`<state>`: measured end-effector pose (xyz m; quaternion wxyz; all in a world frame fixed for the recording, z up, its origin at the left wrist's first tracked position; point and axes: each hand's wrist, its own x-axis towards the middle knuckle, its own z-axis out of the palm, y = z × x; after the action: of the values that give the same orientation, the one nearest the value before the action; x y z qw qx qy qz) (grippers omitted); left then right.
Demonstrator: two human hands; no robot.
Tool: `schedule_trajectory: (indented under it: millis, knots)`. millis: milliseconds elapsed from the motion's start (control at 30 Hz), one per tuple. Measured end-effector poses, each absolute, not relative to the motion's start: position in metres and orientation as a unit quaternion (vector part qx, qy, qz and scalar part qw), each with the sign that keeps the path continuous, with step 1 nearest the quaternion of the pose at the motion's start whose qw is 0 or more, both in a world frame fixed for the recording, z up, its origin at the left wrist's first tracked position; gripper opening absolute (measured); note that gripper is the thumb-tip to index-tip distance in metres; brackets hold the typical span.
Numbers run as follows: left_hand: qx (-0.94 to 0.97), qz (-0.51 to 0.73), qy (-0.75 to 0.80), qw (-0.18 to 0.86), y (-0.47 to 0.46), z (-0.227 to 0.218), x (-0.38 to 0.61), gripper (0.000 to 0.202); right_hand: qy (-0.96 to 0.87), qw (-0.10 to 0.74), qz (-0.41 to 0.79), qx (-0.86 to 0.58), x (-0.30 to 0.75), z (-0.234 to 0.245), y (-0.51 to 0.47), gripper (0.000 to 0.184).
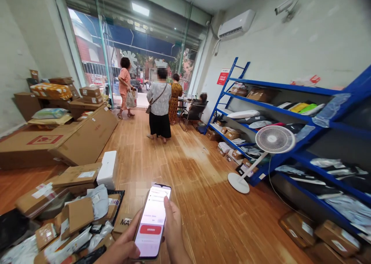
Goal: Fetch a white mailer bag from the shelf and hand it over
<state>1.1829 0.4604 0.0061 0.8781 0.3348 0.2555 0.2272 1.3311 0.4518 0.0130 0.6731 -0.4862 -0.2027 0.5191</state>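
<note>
A smartphone [150, 217] is held upright between both hands at the bottom middle of the head view. Its lit screen shows a white page with a red button; the small text is unreadable. My left hand [129, 239] grips the phone's left side, the thumb near the lower left of the screen. On the right edge, my right hand [173, 225] is closed round the phone, its thumb over the upper right of the screen. The fingers behind the phone are mostly hidden. Left of the hands lies a heap of parcels [78, 214] on the wooden floor [208, 217].
Large cartons [87, 134] and a white foam box [107, 169] stand at left. A white fan [275, 139] with a trailing cord stands before blue shelves [285, 86] of parcels at right. Several people, one person [159, 102] nearest, are by the glass front [147, 48].
</note>
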Motion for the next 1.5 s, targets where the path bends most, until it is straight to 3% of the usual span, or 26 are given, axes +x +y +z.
schedule_trajectory:
  millis: [267, 633, 967, 1500]
  knots:
    - [0.353, 0.238, 0.219, 0.878, 0.462, 0.015, 1.181, 0.118, -0.200, 0.685, 0.528, -0.461, 1.326, 0.008, 0.436, 0.063]
    - [0.339, 0.233, 0.207, 0.888, 0.463, 0.018, 1.182, 0.117, -0.273, 0.675, 0.535, -0.429, 1.329, 0.003, 0.430, 0.036]
    - [0.327, 0.245, 0.213, 0.887, 0.463, 0.015, 1.181, 0.115, -0.240, 0.678, 0.553, -0.421, 1.322, 0.007, 0.428, 0.049]
    - [0.334, 0.245, 0.214, 0.885, 0.461, 0.018, 1.179, 0.112, -0.299, 0.662, 0.565, -0.390, 1.326, -0.007, 0.423, 0.044]
